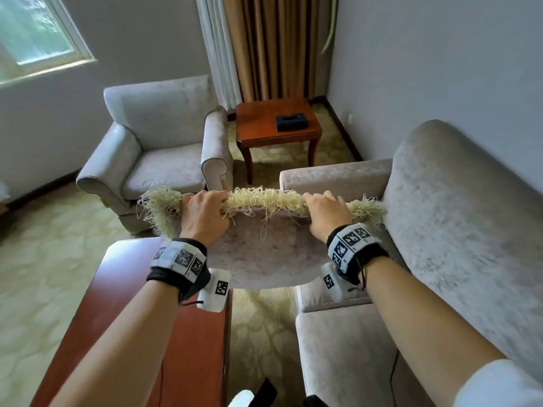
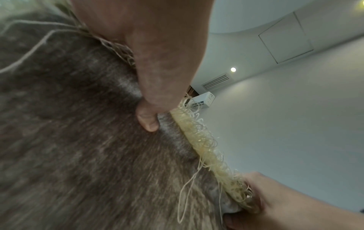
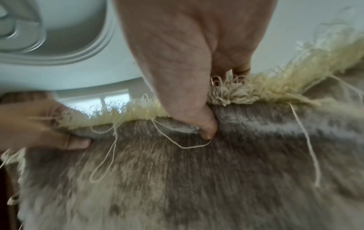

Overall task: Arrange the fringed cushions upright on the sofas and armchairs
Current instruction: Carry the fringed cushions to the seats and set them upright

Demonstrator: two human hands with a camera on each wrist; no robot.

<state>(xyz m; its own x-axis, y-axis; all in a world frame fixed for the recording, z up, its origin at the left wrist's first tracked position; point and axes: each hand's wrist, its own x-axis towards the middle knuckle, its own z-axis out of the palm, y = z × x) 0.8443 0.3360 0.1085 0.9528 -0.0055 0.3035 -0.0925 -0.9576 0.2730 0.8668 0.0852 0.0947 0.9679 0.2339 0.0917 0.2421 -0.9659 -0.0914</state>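
A grey velvet cushion [image 1: 264,248] with a cream fringe [image 1: 264,198] hangs in the air in front of me, held by its top edge. My left hand [image 1: 202,212] grips that edge near the left corner and my right hand [image 1: 326,212] grips it near the right corner. In the left wrist view my left hand [image 2: 149,87] pinches the seam, thumb on the cushion [image 2: 78,140] face. The right wrist view shows my right hand [image 3: 189,87] pinching the fringe [image 3: 275,87] the same way. The cushion hangs between the sofa [image 1: 455,230] and the armchair [image 1: 158,148].
A dark wooden coffee table [image 1: 141,333] stands low on my left. A wooden side table [image 1: 264,127] carrying a black tissue box [image 1: 291,122] fills the corner between armchair and sofa. Curtains [image 1: 264,45] hang behind it. Patterned carpet [image 1: 44,274] covers the floor.
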